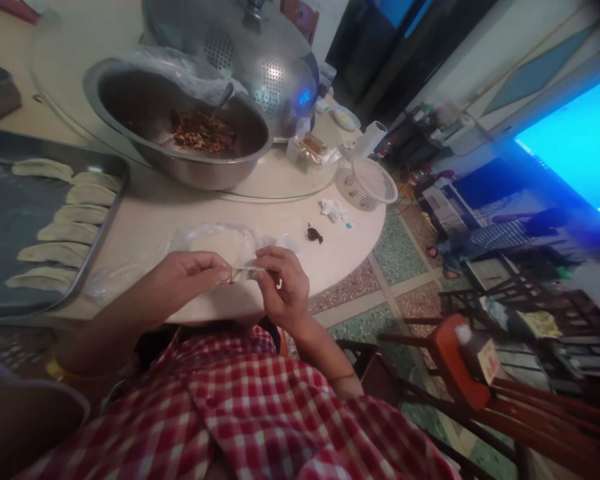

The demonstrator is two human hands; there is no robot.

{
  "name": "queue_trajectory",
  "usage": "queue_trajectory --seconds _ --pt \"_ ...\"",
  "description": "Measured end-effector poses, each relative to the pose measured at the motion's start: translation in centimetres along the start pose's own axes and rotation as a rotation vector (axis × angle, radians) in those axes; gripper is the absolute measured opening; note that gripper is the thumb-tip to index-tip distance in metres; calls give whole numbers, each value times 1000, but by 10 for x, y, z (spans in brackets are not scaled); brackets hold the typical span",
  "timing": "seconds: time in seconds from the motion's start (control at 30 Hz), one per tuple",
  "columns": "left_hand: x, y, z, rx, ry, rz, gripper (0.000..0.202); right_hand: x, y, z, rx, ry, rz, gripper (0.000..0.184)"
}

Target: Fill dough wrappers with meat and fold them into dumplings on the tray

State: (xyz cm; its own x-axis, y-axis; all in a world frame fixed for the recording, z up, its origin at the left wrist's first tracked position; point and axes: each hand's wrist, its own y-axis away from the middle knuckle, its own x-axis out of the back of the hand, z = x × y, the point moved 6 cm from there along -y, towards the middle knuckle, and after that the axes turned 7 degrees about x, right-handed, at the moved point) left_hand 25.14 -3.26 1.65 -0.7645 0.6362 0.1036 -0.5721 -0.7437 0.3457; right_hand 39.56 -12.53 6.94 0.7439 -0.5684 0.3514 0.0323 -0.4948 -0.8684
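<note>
My left hand [193,270] and my right hand [283,287] meet over the near edge of the round table [290,180]. Both pinch a folded dumpling [243,272] between their fingertips. Just beyond them a stack of round dumpling wrappers [223,241] lies on clear plastic. A big steel bowl [130,93] with dark minced filling [203,131] and a spoon stands further back. On the left a dark metal tray [10,227] carries a row of several finished dumplings [73,213].
A perforated steel cover [275,67] stands behind the bowl. A white plastic basket [373,183], a small packet and scraps lie at the table's right side. Wooden chairs [480,373], tiled floor and a bright blue screen [580,140] fill the right.
</note>
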Motion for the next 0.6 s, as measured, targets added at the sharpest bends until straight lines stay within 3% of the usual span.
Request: queue_trajectory --seconds 0.13,0.33,0.5,0.6 --pt "0 0 0 -38 55 27 31 2 3 1 14 15 -26 11" --pt "-14 1 -13 7 68 -152 32 0 4 -6 105 33 -75 18" --pt "-14 4 -9 -16 79 -143 27 1 4 -8 157 9 -118 23" --pt "-13 6 -3 -20 88 -112 27 3 5 -5 114 1 -119 23"
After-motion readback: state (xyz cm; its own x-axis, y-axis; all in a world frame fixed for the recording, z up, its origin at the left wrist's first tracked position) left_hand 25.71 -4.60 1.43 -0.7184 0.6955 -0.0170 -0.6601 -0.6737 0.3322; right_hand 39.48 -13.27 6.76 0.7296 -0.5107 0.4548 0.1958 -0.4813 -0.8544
